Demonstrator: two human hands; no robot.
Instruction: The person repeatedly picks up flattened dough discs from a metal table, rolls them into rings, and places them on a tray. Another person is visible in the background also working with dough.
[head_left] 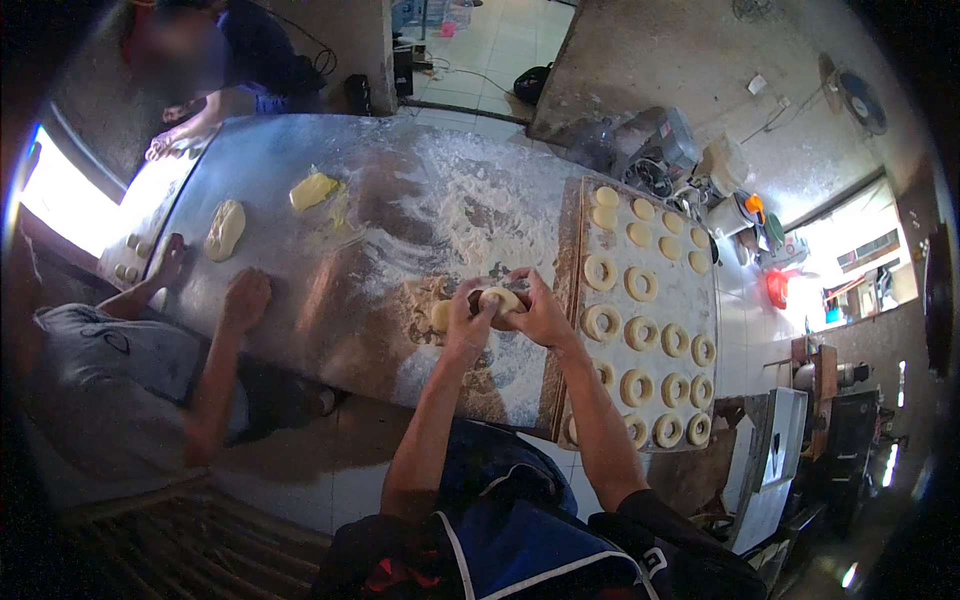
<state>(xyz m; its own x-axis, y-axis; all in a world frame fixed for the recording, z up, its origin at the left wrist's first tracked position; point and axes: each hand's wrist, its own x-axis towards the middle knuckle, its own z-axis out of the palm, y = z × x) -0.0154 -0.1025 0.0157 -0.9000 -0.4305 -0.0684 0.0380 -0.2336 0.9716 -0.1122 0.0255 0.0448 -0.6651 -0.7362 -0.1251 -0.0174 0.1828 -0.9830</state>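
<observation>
Between my two hands I hold a piece of pale dough (499, 299) above the floured metal table (390, 300). My left hand (468, 318) is closed on its left side, with the thumb over the dough. From the other side my right hand (540, 312) curls its fingers around it. Whether the dough has a hole through it, I cannot tell. A small round of dough (439, 315) lies on the table just left of my left hand. Right of my hands, a wooden board (652, 310) carries several dough rings (641, 284) and several flat dough rounds (638, 234).
Loose flour (485, 215) covers the table's middle. A yellow lump (314, 191) and a long piece of dough (225, 230) lie farther left. One co-worker's hand (248, 298) rests at the left near edge; another person's hands (170, 145) work at the far left. Containers (728, 215) stand beyond the board.
</observation>
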